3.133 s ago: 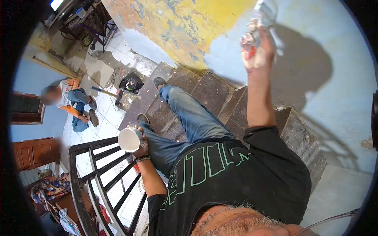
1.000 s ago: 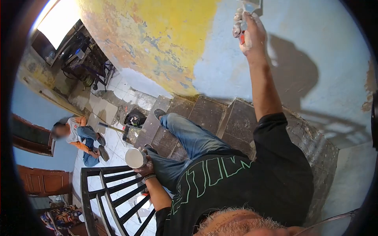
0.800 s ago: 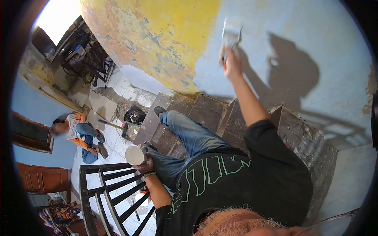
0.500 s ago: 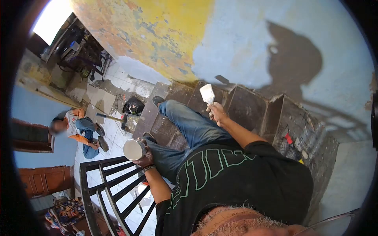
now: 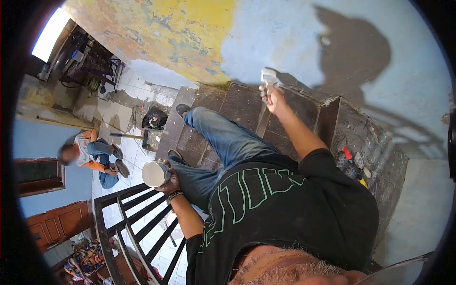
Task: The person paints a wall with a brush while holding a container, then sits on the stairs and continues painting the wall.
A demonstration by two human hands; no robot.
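Observation:
My left hand (image 5: 169,181) is wrapped round a round container (image 5: 154,174) with a pale, whitish inside, held above the black railing. My right hand (image 5: 273,99) grips a putty knife (image 5: 269,77) by its handle. Its wide blade is coated pale and reaches to the lower part of the light blue wall (image 5: 285,38), just above the steps. Whether the blade touches the wall I cannot tell. Yellow, peeling paint (image 5: 190,28) covers the wall further left.
Dark tiled steps (image 5: 237,102) run along the wall. A black metal railing (image 5: 124,194) stands at lower left. On the floor at left a person (image 5: 90,154) sits near a long-handled tool (image 5: 126,136) and a black bag (image 5: 155,118). Several tools (image 5: 354,166) lie on the right landing.
My right hand has moved up and slightly right, bringing the putty knife to the wall's lower part. My left hand and the container have shifted slightly left in view.

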